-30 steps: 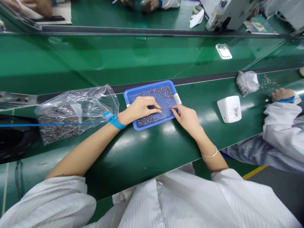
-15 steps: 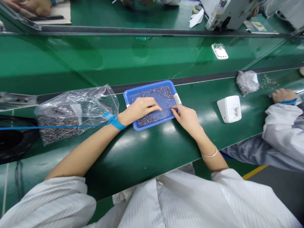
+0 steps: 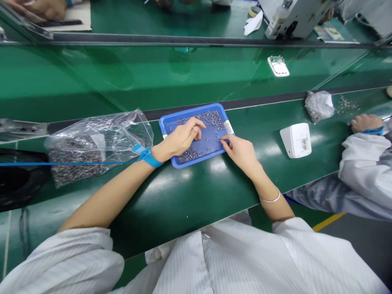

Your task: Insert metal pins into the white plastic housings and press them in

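Observation:
A blue plastic tray (image 3: 193,108) lies on the green bench in front of me, with small metal screws (image 3: 214,118) heaped along its far side and near left corner. A few more are scattered in the middle. Over the tray's left half is my left hand (image 3: 183,138), its fingers curled in and the index finger reaching a little further out. Whatever lies inside that curl is hidden. My right hand (image 3: 240,150) rests at the tray's right edge, thumb and index finger pinched together just inside the rim. Anything between those fingertips is too small to name.
To the left lies a clear bag (image 3: 76,155) of screws, beside a black object (image 3: 21,179). A blue wrist-strap cord (image 3: 67,164) crosses over it. At right stand a white device (image 3: 296,141) and a smaller bag (image 3: 319,106), near a co-worker's hand (image 3: 366,122). A white part (image 3: 278,66) lies beyond.
My left hand has turned and curled its fingers, lifting them from the tray's middle toward its far side. The right hand has stayed put. The white part beyond has shifted slightly left.

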A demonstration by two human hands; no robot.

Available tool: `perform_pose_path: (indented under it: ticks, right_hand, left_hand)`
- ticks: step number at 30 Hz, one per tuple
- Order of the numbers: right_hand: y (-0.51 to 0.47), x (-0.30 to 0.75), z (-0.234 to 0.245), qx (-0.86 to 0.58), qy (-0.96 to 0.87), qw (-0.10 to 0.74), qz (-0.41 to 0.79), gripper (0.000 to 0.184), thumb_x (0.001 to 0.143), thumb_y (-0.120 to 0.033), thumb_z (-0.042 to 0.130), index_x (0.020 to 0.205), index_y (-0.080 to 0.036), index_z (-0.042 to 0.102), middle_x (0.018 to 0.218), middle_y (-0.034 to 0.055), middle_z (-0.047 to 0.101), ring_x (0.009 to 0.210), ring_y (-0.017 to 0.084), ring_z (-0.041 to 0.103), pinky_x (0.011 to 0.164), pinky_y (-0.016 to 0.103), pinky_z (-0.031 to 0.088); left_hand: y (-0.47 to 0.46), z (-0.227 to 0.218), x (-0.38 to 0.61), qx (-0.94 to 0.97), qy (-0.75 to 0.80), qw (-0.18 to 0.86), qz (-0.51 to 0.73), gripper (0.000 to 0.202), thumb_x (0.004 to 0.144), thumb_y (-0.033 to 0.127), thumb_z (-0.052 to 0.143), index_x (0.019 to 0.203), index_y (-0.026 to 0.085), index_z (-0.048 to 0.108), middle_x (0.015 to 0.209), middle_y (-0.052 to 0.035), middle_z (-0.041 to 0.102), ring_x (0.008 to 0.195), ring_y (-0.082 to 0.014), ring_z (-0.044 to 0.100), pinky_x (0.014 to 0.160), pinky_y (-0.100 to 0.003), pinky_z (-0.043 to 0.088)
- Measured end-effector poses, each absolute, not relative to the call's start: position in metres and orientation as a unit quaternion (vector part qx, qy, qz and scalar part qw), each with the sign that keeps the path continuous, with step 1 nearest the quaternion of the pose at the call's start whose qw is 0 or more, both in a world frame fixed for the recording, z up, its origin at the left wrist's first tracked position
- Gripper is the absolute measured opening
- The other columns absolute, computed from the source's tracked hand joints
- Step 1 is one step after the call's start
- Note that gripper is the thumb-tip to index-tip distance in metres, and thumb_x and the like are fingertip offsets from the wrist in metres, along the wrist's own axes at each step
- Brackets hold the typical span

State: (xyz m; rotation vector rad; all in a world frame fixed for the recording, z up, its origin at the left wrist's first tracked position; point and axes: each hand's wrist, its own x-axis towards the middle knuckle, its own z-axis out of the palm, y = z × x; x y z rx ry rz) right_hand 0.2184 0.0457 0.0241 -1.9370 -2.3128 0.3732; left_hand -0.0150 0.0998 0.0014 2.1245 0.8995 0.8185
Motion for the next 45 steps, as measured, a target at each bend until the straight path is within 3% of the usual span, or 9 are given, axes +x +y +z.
perform_pose_path:
  ticks: [11,18,34,45]
  right_hand:
    - [0.047,0.219,0.022,-0.636,-0.760,0.061,0.123,0.024,0.100,-0.034,0.048,0.112,-0.023,0.065,0.082,0.0014,0.070,0.071,0.018,0.064,0.061,0.028,0.035]
    - [0.046,0.219,0.024,-0.636,-0.760,0.055,0.123,0.024,0.100,-0.035,0.048,0.112,-0.023,0.065,0.082,0.0010,0.070,0.074,0.017,0.065,0.061,0.027,0.035]
    - [0.047,0.218,0.023,-0.635,-0.761,0.059,0.119,0.023,0.100,-0.034,0.049,0.111,-0.022,0.066,0.082,0.0019,0.070,0.073,0.018,0.065,0.060,0.027,0.034]
    - [0.046,0.219,0.022,-0.634,-0.764,0.047,0.112,0.026,0.101,-0.035,0.045,0.113,-0.023,0.064,0.083,0.0024,0.071,0.074,0.018,0.065,0.060,0.027,0.033]
  left_hand:
    - [0.101,0.002,-0.014,0.825,0.362,0.328,0.283,0.020,0.096,0.015,0.034,0.109,0.017,0.048,0.090,-0.0044,0.061,0.079,-0.0137,0.060,0.072,-0.028,0.049]
    - [0.100,0.001,-0.012,0.820,0.359,0.334,0.294,0.014,0.093,0.009,0.034,0.102,0.019,0.040,0.091,-0.0033,0.059,0.075,-0.0109,0.057,0.071,-0.026,0.049]
    - [0.097,0.006,-0.009,0.798,0.359,0.380,0.299,0.006,0.101,0.022,0.037,0.103,0.018,0.040,0.094,-0.0054,0.065,0.075,-0.0110,0.061,0.072,-0.027,0.051]
    - [0.095,0.012,-0.008,0.786,0.390,0.389,0.280,0.011,0.102,0.030,0.040,0.102,0.019,0.042,0.091,-0.0041,0.070,0.073,-0.0121,0.064,0.071,-0.028,0.052]
